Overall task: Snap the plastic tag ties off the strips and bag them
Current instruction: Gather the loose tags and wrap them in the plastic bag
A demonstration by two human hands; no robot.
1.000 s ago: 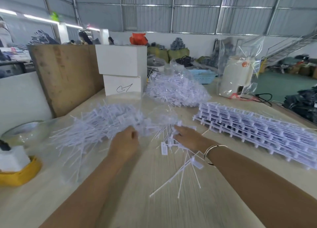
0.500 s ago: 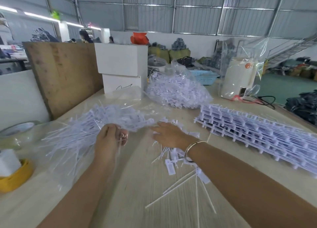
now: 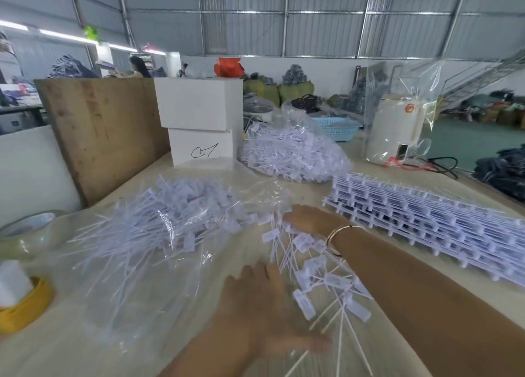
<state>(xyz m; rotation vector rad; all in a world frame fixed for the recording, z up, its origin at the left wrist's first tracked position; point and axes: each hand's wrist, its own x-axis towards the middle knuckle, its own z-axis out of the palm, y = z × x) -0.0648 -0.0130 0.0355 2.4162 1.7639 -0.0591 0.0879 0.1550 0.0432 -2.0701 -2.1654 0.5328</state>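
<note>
A clear plastic bag [image 3: 159, 243] full of white tag ties lies flat on the table at centre left. Loose white tag ties [image 3: 318, 280] lie scattered between my two hands. My left hand [image 3: 264, 311], blurred by motion, is spread flat with straight fingers beside the loose ties near the table's front. My right hand [image 3: 309, 220], with a bangle on the wrist, rests palm down on the far end of the loose ties by the bag's mouth. A stack of uncut tie strips [image 3: 426, 220] lies to the right.
A second filled bag of ties [image 3: 292, 152] sits behind. Two stacked white boxes [image 3: 199, 121] and a wooden board [image 3: 102, 132] stand at the back left. A tape roll [image 3: 28, 229] and a yellow holder [image 3: 25, 305] lie at the left edge; a bagged white appliance [image 3: 395, 129] stands back right.
My left hand has let go of the bag's mouth and swung down and right to the loose ties. My right hand stays on the ties near the bag.
</note>
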